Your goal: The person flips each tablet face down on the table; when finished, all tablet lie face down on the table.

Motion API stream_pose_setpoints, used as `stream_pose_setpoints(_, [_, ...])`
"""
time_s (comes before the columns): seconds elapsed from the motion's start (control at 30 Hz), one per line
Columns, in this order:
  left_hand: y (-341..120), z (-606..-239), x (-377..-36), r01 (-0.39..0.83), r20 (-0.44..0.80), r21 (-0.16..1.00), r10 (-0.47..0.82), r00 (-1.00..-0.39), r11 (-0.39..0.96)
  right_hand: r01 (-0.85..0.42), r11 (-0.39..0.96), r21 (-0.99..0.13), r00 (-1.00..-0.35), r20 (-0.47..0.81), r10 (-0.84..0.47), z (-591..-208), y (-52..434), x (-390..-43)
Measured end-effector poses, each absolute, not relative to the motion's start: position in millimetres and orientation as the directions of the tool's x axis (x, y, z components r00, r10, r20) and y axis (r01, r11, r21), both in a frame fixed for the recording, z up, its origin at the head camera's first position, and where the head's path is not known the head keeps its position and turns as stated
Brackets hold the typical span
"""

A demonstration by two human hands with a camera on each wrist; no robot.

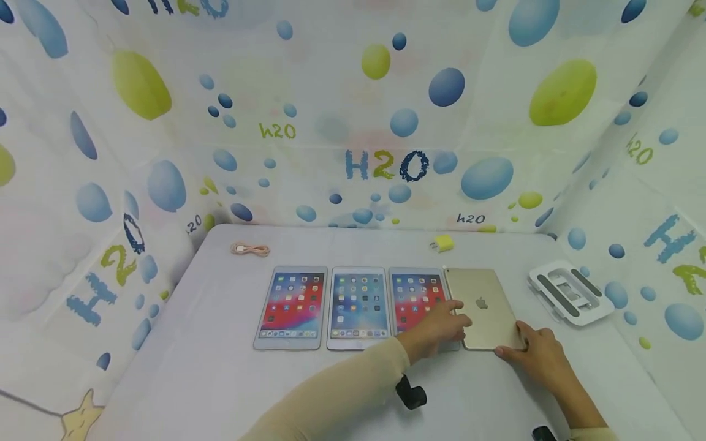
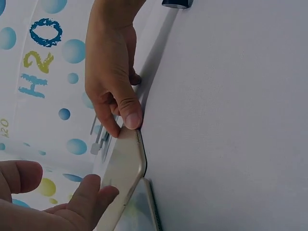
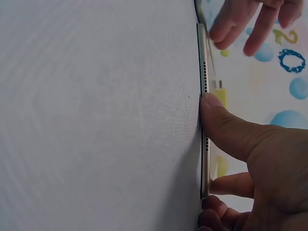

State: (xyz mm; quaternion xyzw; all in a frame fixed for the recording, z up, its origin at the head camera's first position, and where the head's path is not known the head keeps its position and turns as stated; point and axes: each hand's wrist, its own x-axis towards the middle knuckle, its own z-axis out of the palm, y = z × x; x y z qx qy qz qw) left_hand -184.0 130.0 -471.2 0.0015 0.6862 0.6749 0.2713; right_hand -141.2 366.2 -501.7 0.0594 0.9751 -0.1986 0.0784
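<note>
A gold tablet (image 1: 488, 318) lies face down at the right end of a row, its apple logo showing. The right hand (image 1: 543, 358) grips its near right corner, thumb (image 3: 214, 108) on the bottom edge and other fingers round the side. Over the tablet's left edge reaches the left hand (image 1: 436, 331), its fingers loosely spread and holding nothing in the left wrist view. Under that hand and forearm, a tablet with a red and blue screen (image 1: 410, 297) is partly hidden. Left of it lie a blue-screened tablet (image 1: 358, 306) and another red-screened tablet (image 1: 293, 306), both face up.
A white case with grey strips (image 1: 570, 291) lies right of the gold tablet. Behind the row are a yellow plug adapter (image 1: 442, 244) and a coiled pink cable (image 1: 250, 249). Patterned cloth walls enclose the white table (image 1: 209, 380) at the back and sides.
</note>
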Motion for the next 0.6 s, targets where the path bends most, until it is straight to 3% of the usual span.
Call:
stream_pose_setpoints(0.17, [107, -471, -191, -0.339, -0.317, 0.941, 0.379, -0.87, 0.009, 0.15, 0.916, -0.373, -0.978, -0.191, 0.082, -501, 367, -141])
stream_pose_setpoints(0.33, [61, -464, -215, -0.323, -0.32, 0.945, 0.336, -0.886, 0.05, 0.172, 0.894, -0.414, -0.974, -0.207, 0.091, -498, 367, -135])
stream_pose_setpoints(0.47, [24, -460, -238, -0.277, -0.289, 0.957, 0.262, -0.921, 0.084, 0.235, 0.785, -0.574, -0.964, -0.24, 0.114, -490, 353, -129])
stream_pose_setpoints(0.6, [3, -460, -252, -0.293, -0.306, 0.952, 0.214, -0.928, 0.094, 0.309, 0.52, -0.796, -0.942, -0.331, 0.053, -485, 326, -121])
